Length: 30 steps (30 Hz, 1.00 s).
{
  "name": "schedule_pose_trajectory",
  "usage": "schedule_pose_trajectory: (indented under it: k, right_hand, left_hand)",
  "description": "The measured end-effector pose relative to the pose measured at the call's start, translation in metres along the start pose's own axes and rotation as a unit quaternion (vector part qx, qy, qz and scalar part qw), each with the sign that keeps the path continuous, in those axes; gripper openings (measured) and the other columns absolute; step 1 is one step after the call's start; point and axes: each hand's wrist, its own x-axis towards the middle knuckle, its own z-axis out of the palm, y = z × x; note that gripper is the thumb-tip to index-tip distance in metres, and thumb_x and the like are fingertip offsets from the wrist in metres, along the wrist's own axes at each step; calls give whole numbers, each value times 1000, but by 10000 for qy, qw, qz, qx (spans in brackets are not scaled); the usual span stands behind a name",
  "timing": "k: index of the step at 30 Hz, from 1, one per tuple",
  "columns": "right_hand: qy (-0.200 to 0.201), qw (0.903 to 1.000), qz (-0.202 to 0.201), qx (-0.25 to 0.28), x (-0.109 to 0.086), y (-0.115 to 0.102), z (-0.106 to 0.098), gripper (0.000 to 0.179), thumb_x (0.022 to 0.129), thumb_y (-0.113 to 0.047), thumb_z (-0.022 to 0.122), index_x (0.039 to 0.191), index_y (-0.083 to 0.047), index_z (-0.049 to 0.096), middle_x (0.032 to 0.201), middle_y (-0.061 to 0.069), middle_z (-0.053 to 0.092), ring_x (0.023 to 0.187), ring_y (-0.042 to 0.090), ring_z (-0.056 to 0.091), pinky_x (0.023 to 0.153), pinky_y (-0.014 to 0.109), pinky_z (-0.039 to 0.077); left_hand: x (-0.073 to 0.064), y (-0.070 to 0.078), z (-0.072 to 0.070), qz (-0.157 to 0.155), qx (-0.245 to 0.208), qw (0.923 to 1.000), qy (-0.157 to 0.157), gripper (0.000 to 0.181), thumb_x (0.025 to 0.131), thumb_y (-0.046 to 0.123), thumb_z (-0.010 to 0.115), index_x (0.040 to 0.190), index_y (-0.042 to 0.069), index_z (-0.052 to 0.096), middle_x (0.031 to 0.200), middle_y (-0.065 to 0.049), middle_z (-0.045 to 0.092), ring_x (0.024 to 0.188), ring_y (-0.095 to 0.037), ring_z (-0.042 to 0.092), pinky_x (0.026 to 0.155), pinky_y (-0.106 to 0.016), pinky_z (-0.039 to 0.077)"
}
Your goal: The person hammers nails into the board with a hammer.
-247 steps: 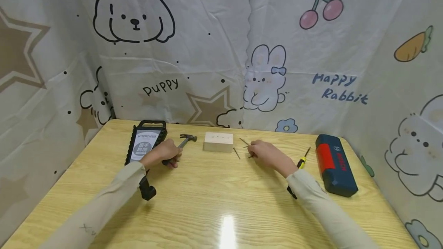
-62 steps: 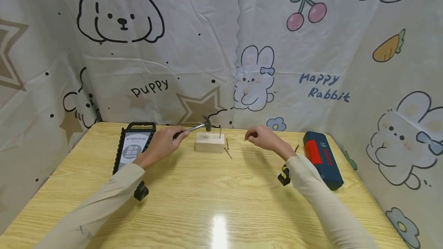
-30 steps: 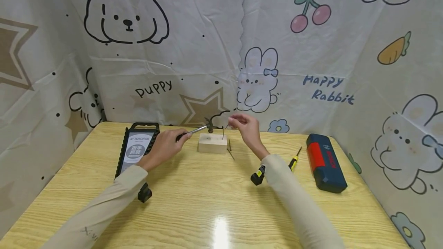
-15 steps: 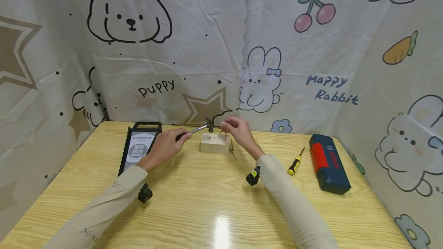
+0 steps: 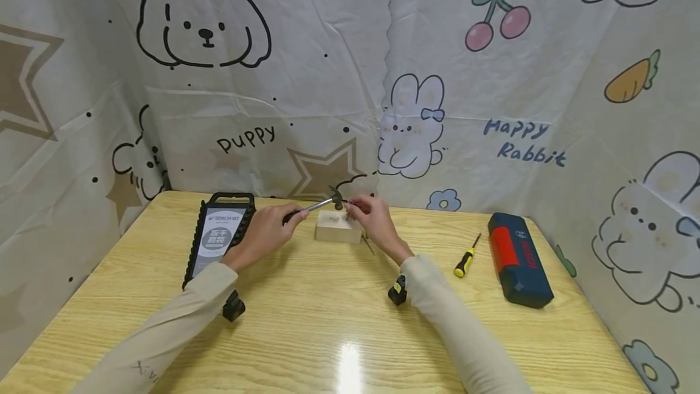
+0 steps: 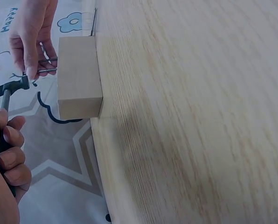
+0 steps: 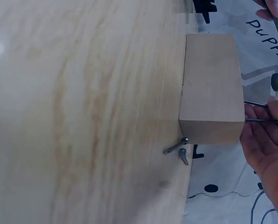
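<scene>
A pale wooden block point(image 5: 338, 234) sits near the table's far edge, small holes in its top. My left hand point(image 5: 266, 231) grips the dark handle of a claw hammer point(image 5: 322, 203). The hammer's head point(image 6: 22, 83) is close over the block, right by the right fingertips. With thumb and fingers, my right hand point(image 5: 374, 221) pinches a nail point(image 7: 254, 102) upright at the block's top. A second nail point(image 7: 260, 120) stands beside it, in front of the curled fingers. Two loose nails point(image 7: 176, 145) lie on the table by the block's right end.
At the left lies a black wrench-set case point(image 5: 221, 233). To the right are a yellow-and-black screwdriver point(image 5: 464, 262) and a blue-and-red Bosch case point(image 5: 519, 259). A printed curtain point(image 5: 328, 96) hangs behind the wooden table point(image 5: 306, 327).
Earlier the left hand reached the hammer on the table and lifted it. The right hand brought a second nail onto the block; since then the hammer head has moved right, toward that nail.
</scene>
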Motion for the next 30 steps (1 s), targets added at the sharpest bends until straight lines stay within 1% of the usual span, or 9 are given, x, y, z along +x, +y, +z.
schedule_pose_trajectory:
  k: [3,7,10,13,17,19,22,26,30]
  right_hand:
    - [132,9998,-83,134,-2,1,2,12,100,-4,70,108,5,73,99,19,76,86,27,73,74,26,57]
    - [216,9986,-186,444,-4,5,6,10,98,1,70,108,5,70,100,19,76,84,21,74,74,26,59]
    - [283,9976,-97,620,-4,7,8,9,98,0,72,105,4,70,99,18,77,83,17,74,75,23,58]
    - [331,9966,61,759,-6,8,7,9,98,-3,73,103,4,72,99,19,77,84,20,74,76,23,57]
    - [266,9950,108,959,-8,9,6,12,99,-3,72,106,6,71,104,24,75,91,33,75,80,25,58]
    - [216,9945,120,1019,-8,10,6,13,99,-4,72,107,6,70,105,25,74,93,33,74,81,25,58]
    - [202,9942,127,1050,-7,9,8,14,100,-5,72,107,6,69,106,24,74,93,29,74,82,22,57]
    - [244,9948,146,975,-7,10,8,13,99,-5,72,105,5,69,105,22,74,92,22,74,81,21,55]
    - [234,9956,174,895,-7,11,7,13,99,-7,73,105,4,70,104,20,74,91,18,73,80,20,55]
  left_hand:
    - [1,1,1,-8,1,10000,-4,22,107,26,64,102,10,77,62,5,53,51,-10,34,54,-29,29]
    - [5,2,3,-44,-23,9999,93,23,107,28,63,103,10,77,62,4,51,51,-11,33,53,-30,29]
    - [10,4,5,-9,-25,9999,165,22,107,28,64,102,11,77,59,4,48,49,-10,31,52,-29,28]
    - [15,7,7,115,-42,9998,156,20,106,26,65,103,10,77,57,5,45,47,-9,29,50,-28,27]
    - [21,14,7,153,-191,9993,299,21,106,24,65,108,7,78,62,4,52,49,-10,34,51,-29,30]
    - [23,16,8,188,-282,9983,472,21,106,23,65,110,7,77,65,2,56,50,-11,38,52,-30,33]
    - [25,17,9,347,-130,9981,497,20,106,22,66,108,6,78,68,0,60,53,-11,42,54,-31,36]
    - [27,18,6,602,272,9968,458,16,103,20,69,103,6,78,66,0,60,52,-10,39,52,-30,33]
    - [31,20,0,735,88,9932,901,15,103,15,69,106,3,78,73,-5,68,52,-12,44,52,-31,36]
